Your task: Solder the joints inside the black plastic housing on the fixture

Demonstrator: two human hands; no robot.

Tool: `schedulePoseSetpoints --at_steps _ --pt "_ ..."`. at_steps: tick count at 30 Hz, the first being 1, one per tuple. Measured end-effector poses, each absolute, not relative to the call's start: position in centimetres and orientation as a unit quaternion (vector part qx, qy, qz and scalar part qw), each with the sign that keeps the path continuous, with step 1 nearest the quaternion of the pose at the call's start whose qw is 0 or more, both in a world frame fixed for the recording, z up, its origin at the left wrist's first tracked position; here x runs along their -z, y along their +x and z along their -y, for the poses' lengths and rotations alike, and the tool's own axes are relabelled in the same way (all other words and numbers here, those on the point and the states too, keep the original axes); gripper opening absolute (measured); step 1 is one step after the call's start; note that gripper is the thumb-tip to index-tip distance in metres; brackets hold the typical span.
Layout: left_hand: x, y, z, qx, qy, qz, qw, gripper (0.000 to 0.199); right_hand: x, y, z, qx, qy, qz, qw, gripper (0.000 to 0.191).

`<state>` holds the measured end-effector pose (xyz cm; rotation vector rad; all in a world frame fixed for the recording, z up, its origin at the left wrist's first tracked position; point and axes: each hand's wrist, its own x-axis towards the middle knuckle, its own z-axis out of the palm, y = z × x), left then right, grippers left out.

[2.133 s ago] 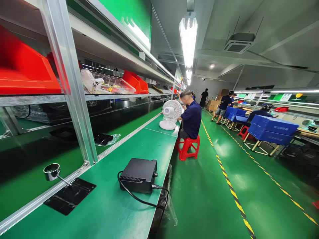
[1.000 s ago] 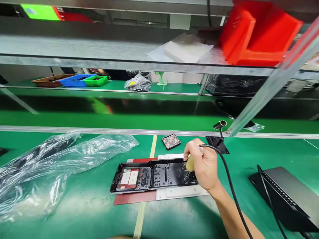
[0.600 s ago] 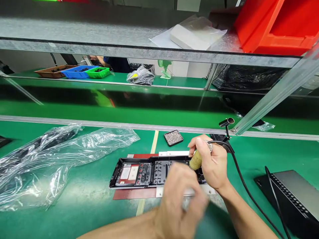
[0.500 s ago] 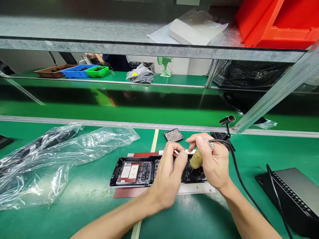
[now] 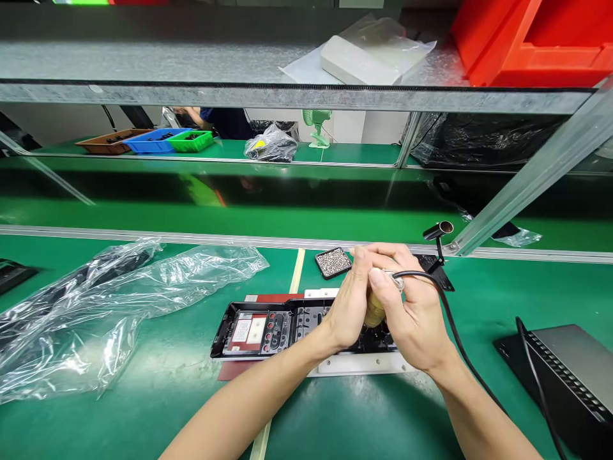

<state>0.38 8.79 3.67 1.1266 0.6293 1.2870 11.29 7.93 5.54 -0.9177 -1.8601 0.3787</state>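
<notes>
My right hand is closed around a corded electric screwdriver with a yellow wrapped handle, held upright over a black plastic housing. A black cable leaves its top. My left hand lies against the near left side of the handle, its fingers pressed together at the right fingertips; anything in them is hidden. The long housing rests in a fixture with white side bars and a red-brown base. Both hands cover its right part, and the tool's tip is out of sight.
A small black tray of tiny metal parts sits behind the fixture, near a tube-shaped tool holder. Clear plastic bags lie left; a black metal panel lies right. A metal shelf spans overhead. Another person's arm shows beyond.
My left hand has moved right and up, from a pinch beside the tool to touching my right hand. More of the housing's middle now shows.
</notes>
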Motion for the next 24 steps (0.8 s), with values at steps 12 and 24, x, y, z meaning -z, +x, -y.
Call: schedulePoseSetpoints --at_steps 12,24 --pt "-4.7 1.3 -8.5 -0.569 0.566 -0.260 0.536 0.078 -5.3 11.6 -8.3 -0.150 -0.342 0.779 0.504 0.032" --pt "-4.4 1.3 -8.8 -0.585 0.560 -0.279 0.516 0.077 -4.6 10.7 -8.8 -0.213 -0.330 0.734 0.554 0.025"
